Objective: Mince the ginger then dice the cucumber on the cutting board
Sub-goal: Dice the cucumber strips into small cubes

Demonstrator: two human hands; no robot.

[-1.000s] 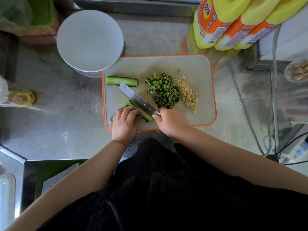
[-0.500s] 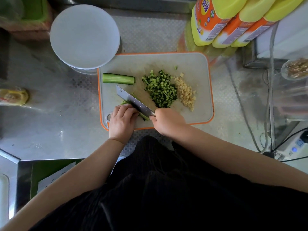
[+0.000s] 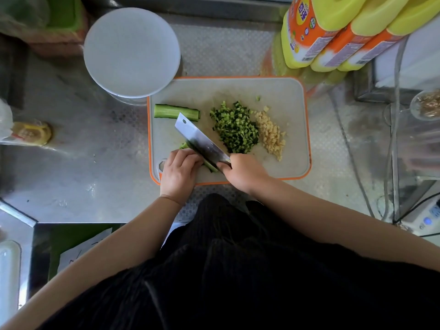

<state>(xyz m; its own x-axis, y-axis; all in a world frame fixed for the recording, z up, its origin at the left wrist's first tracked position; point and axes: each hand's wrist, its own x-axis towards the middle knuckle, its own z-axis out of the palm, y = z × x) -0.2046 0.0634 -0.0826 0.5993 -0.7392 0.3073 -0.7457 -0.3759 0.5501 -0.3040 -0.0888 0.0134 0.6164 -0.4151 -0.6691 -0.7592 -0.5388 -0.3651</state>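
A white cutting board (image 3: 281,91) with an orange rim lies on a metal table (image 3: 71,163), seen from above by the person working at it. Everything below is placed relative to this board.

Toward the board's right side sits a small heap of pale minced ginger (image 3: 271,135); by its look, that step is done. Just left of the ginger, touching its edge, lies a larger heap of dark green diced cucumber (image 3: 234,129). At the board's near left corner, the left hand (image 3: 179,171) rests with fingers curled over a cucumber strip (image 3: 210,166), pinning it down; only the strip's ends show. The right hand (image 3: 244,171), at the board's near edge, has its grip closed around the handle of a cleaver (image 3: 200,140), whose broad blade runs diagonally toward the board's upper left and sits against the pinned strip. Near the board's far left edge lies another long cucumber piece (image 3: 176,111), uncut.

As a judgement, dicing is well over halfway: the held strip and the uncut piece remain.

Beyond the board's far left corner, overlapping it, stands a round white lid or plate (image 3: 131,51). Beyond the far right corner stand three yellow and orange bottles (image 3: 333,32).
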